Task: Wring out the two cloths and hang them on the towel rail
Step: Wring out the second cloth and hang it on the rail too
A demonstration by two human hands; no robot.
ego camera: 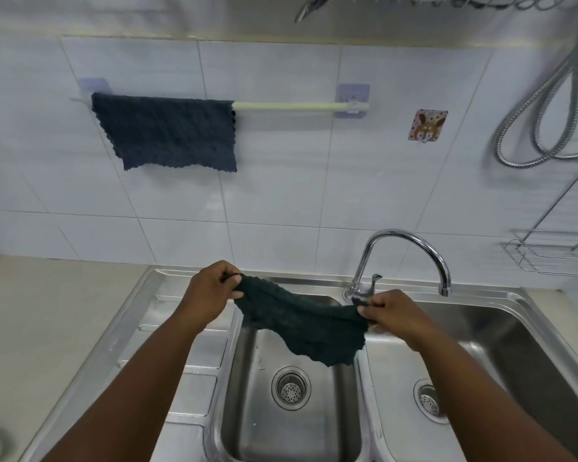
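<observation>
A: Head view. One dark cloth (167, 131) is already draped over the left part of the towel rail (297, 106); the right part of the rail is bare. The second cloth (301, 320) is held stretched above the sink (194, 355), over the divider between the two basins.

B: Hands?

A: The left hand (211, 288) is pinched closed on the cloth's left corner, the right hand (389, 311) pinched closed on the right corner. The middle sags low between them.

B: Risks noted?

A: Only the corners are gripped, so a slip at either corner is likely to drop the cloth into a basin. The tap (411, 258) stands just behind the right hand; the cloth could be snagged on its spout when lifted toward the rail. If the cloth is laid unevenly over the bare stretch, it may slide off. Whether it is fully wrung cannot be told; drips down the wall are possible.
</observation>
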